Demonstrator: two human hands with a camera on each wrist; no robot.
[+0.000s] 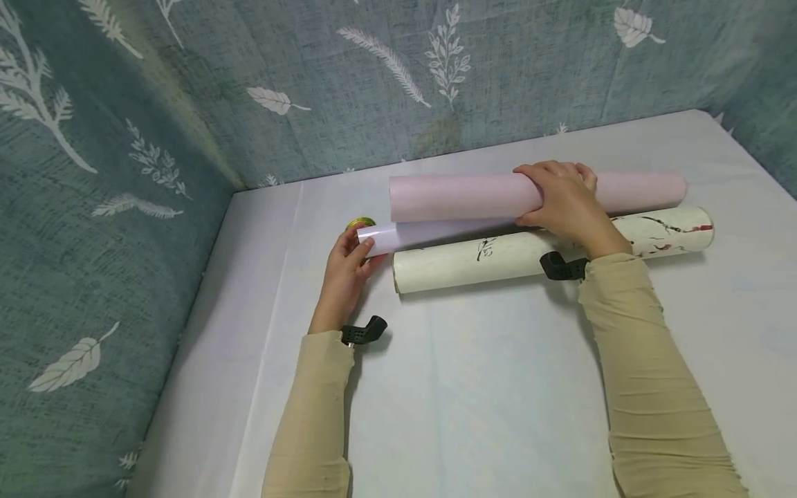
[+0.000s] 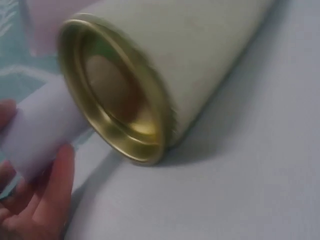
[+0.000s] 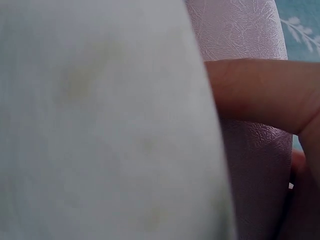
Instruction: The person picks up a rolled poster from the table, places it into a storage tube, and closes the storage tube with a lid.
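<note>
In the head view my left hand (image 1: 342,270) holds the near-left end of a thin white paper roll (image 1: 405,235), thumb on top and fingers below. The left wrist view shows fingers curled about that same roll (image 2: 42,127). My right hand (image 1: 566,204) grips a thick pink roll (image 1: 461,197) near its middle, fingers over the top and thumb on the near side. The white roll lies partly under the pink one. In front is a cream cardboard tube (image 1: 454,266) with dark branch drawings; its gold metal rim (image 2: 150,145) faces left.
A shiny yellow-gold ring (image 1: 360,223) sits just behind my left fingers, partly hidden. The white-covered table (image 1: 479,387) meets green leaf-patterned cloth (image 1: 299,138) at the back and left. In the right wrist view the cream tube (image 3: 110,130) hides much of the pink roll.
</note>
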